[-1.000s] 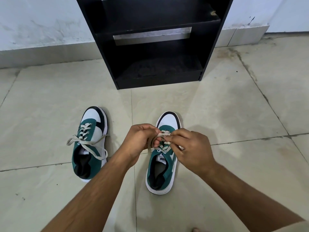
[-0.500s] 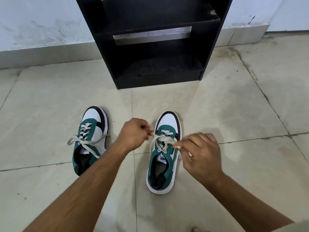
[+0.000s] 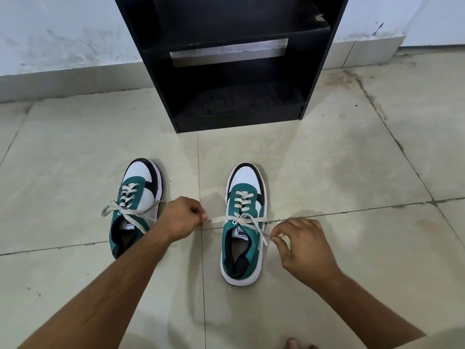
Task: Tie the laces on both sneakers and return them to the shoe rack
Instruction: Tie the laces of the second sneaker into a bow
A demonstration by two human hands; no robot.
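**Drawing the Lace Taut on the Right-Side Sneaker**

The left-side sneaker [image 3: 137, 207] is standing at 9 o'clock of the frame centre, toe pointing toward the shoe rack [image 3: 235, 64]. Its laces [image 3: 125, 212] are lying crossed and loose over the tongue; no finished bow is showing, so this shoe is judged untied.

The left hand [image 3: 181, 217] is closing into a fist, pinching one lace end [image 3: 219, 219] between thumb and forefinger and pulling toward 9 o'clock. The right-side sneaker [image 3: 242, 222] is sitting between both hands, with its lace crossing at the top eyelets. The right hand [image 3: 302, 245] is pinching the other lace end [image 3: 264, 235] in its fingertips, the remaining fingers curling loosely, and pulling toward 4 o'clock.

Step in hand, by judgement: tightening the first crossing of the knot. The next move is calling for forming loops while keeping tension, so the crossing is not slackening.

The rack is standing at 12 o'clock, well apart from both toes; its bottom shelf [image 3: 241, 107] is showing nothing stored on it. Tiled floor [image 3: 352, 172] is lying open between shoes and rack and toward 3 o'clock.
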